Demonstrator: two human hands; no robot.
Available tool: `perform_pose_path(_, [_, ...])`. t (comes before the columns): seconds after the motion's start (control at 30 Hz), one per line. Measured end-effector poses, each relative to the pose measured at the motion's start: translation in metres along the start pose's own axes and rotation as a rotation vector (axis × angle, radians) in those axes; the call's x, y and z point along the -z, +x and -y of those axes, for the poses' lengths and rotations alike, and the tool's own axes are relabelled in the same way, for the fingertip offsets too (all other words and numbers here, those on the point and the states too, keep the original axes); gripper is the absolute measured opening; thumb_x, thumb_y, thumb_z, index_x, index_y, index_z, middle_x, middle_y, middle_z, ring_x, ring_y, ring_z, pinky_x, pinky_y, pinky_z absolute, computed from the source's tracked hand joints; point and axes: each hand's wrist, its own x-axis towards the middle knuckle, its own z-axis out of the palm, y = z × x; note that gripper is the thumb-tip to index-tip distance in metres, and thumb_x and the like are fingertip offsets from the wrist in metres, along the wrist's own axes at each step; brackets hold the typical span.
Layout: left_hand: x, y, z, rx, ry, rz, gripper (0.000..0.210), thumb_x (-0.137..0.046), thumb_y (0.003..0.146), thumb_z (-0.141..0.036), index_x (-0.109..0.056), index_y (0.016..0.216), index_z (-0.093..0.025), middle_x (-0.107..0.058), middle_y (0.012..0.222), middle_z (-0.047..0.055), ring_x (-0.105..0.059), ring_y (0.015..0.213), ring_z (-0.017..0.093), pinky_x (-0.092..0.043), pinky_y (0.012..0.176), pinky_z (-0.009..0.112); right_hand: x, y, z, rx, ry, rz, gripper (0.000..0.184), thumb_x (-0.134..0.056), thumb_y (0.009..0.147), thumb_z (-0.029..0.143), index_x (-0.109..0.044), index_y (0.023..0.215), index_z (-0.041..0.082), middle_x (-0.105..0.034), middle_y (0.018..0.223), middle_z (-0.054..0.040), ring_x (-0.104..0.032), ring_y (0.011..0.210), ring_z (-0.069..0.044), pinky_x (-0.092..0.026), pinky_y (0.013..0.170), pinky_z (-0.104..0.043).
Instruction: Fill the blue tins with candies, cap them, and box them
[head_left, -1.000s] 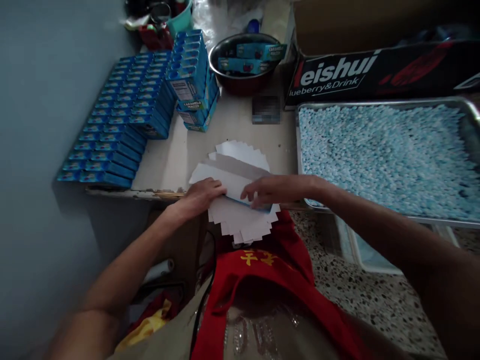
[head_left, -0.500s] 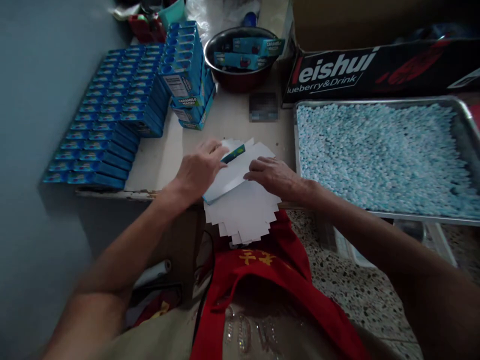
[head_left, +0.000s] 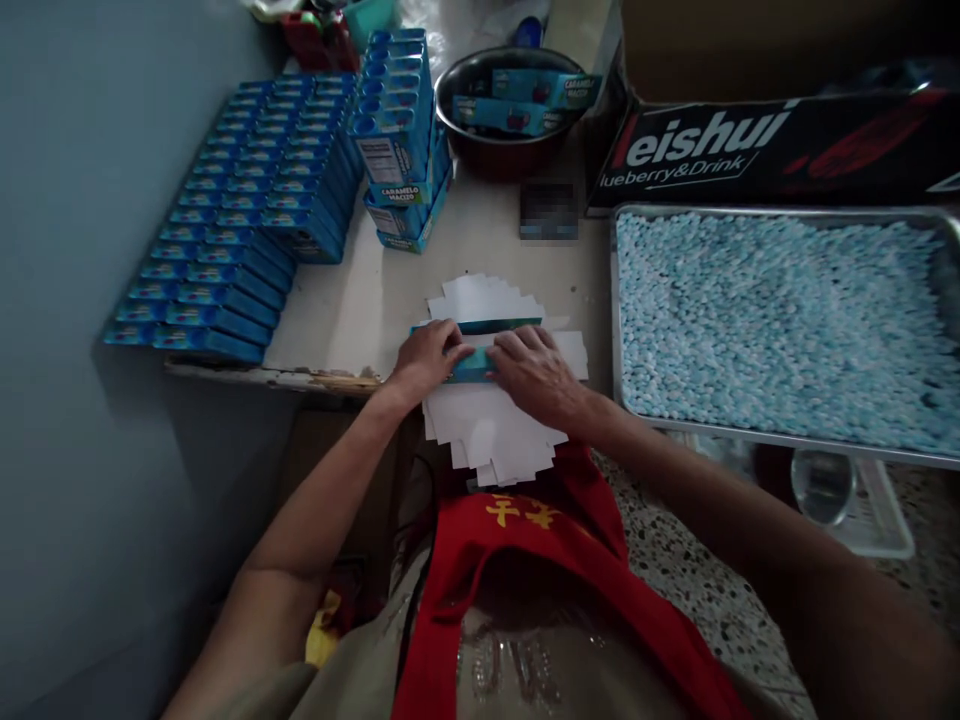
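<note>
A flat cardboard box blank, partly folded up, lies crosswise under both hands; its blue printed panel (head_left: 474, 365) shows between them. On the blank's left end, the thumb and fingers of my left hand (head_left: 429, 358) pinch the folded edge. Toward its right end my right hand (head_left: 531, 368) is bent over the same piece, fingers curled on the fold. Beneath it, a fanned stack of white box blanks (head_left: 495, 430) juts over the table's front edge onto the lap. The fingertips' undersides are hidden.
Finished blue boxes (head_left: 225, 230) stand in rows at left, beside a taller box stack (head_left: 394, 130). A dark bowl (head_left: 495, 155) holds more boxes. At right lies a metal tray (head_left: 616, 320) of blue-white candies, before a black carton (head_left: 690, 160). A blurred patch covers something mid-table.
My left hand has lowered to the blank's near left edge, and my right hand now presses beside it. The white sheet has been folded so its blue printed side shows. The view shifted slightly.
</note>
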Motion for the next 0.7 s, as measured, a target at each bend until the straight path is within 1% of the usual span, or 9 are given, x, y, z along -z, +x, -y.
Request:
perform_pose_path(0.07, [-0.007,-0.013,0.005,-0.087,0.054,-0.133,0.013,-0.076,0.106,-0.032,-0.073,0.099,-0.022,-0.074,0.112,0.010,-0.067,0.109,0.028,-0.051,0.095,0.038,-0.007,-0.007,0.008,-0.012,-0.003,0.020,0.025,-0.061,0.114,0.031,-0.070,0.133,0.017,-0.072,0.128,-0.0176,-0.057,0.119,-0.036,-0.041,0.103,-0.047])
perform_pose_path(0.13, [-0.018,-0.034,0.011,-0.167,0.156,-0.237,0.018,-0.070,0.110,-0.038,-0.076,0.110,-0.021,-0.071,0.124,0.015,-0.062,0.120,0.033,-0.050,0.105,0.045,-0.016,-0.010,0.013,-0.054,0.006,0.040,0.026,-0.060,0.115,0.032,-0.070,0.133,0.016,-0.072,0.127,-0.0179,-0.056,0.117,-0.036,-0.042,0.099,-0.046])
perform_pose_path(0.17, [-0.024,-0.044,0.014,-0.208,0.206,-0.244,0.024,-0.066,0.112,-0.041,-0.077,0.119,-0.020,-0.070,0.128,0.018,-0.060,0.123,0.035,-0.049,0.107,0.047,-0.020,-0.010,0.014,-0.077,0.009,0.046,0.025,-0.058,0.116,0.033,-0.071,0.130,0.016,-0.072,0.125,-0.0177,-0.057,0.116,-0.036,-0.042,0.098,-0.045])
perform_pose_path(0.2, [-0.029,-0.052,0.016,-0.239,0.252,-0.227,0.030,-0.062,0.113,-0.043,-0.076,0.126,-0.019,-0.070,0.129,0.019,-0.060,0.122,0.036,-0.048,0.108,0.049,-0.024,-0.010,0.015,-0.093,0.009,0.050,0.025,-0.055,0.117,0.033,-0.072,0.126,0.017,-0.072,0.122,-0.0173,-0.057,0.113,-0.035,-0.042,0.097,-0.045])
perform_pose_path(0.27, [-0.036,-0.063,0.019,-0.254,0.333,-0.166,0.038,-0.053,0.116,-0.046,-0.074,0.130,-0.017,-0.070,0.125,0.020,-0.060,0.118,0.037,-0.048,0.105,0.049,-0.029,-0.009,0.017,-0.088,0.000,0.058,0.027,-0.050,0.119,0.033,-0.073,0.117,0.018,-0.073,0.115,-0.0163,-0.058,0.109,-0.034,-0.041,0.094,-0.044])
perform_pose_path(0.4, [-0.033,-0.058,0.017,-0.245,0.461,-0.058,0.045,-0.044,0.118,-0.050,-0.073,0.121,-0.017,-0.072,0.117,0.021,-0.063,0.115,0.038,-0.048,0.095,0.048,-0.028,-0.005,0.020,-0.072,-0.016,0.086,0.030,-0.049,0.119,0.035,-0.072,0.111,0.018,-0.073,0.107,-0.0165,-0.060,0.104,-0.034,-0.040,0.087,-0.041])
perform_pose_path(0.53, [-0.022,-0.048,0.017,-0.319,0.456,0.005,0.040,-0.050,0.116,-0.053,-0.071,0.114,-0.019,-0.072,0.112,0.018,-0.065,0.111,0.037,-0.047,0.089,0.045,-0.015,0.000,0.013,-0.115,0.039,0.201,0.028,-0.049,0.120,0.037,-0.069,0.115,0.017,-0.075,0.106,-0.0145,-0.064,0.100,-0.031,-0.039,0.078,-0.038])
perform_pose_path(0.6, [-0.019,-0.047,0.020,-0.359,0.453,0.025,0.033,-0.056,0.115,-0.049,-0.071,0.113,-0.019,-0.073,0.111,0.017,-0.066,0.110,0.035,-0.047,0.087,0.044,-0.008,0.000,0.006,-0.075,0.091,0.263,0.023,-0.055,0.118,0.036,-0.068,0.117,0.018,-0.075,0.108,-0.0127,-0.066,0.101,-0.029,-0.039,0.077,-0.037])
perform_pose_path(0.7, [-0.018,-0.046,0.021,-0.365,0.467,0.030,0.020,-0.063,0.113,-0.039,-0.072,0.113,-0.022,-0.074,0.113,0.015,-0.066,0.111,0.035,-0.047,0.087,0.044,0.001,-0.002,0.000,-0.008,0.121,0.294,0.012,-0.065,0.113,0.029,-0.068,0.116,0.018,-0.076,0.117,-0.0141,-0.068,0.109,-0.030,-0.041,0.080,-0.036])
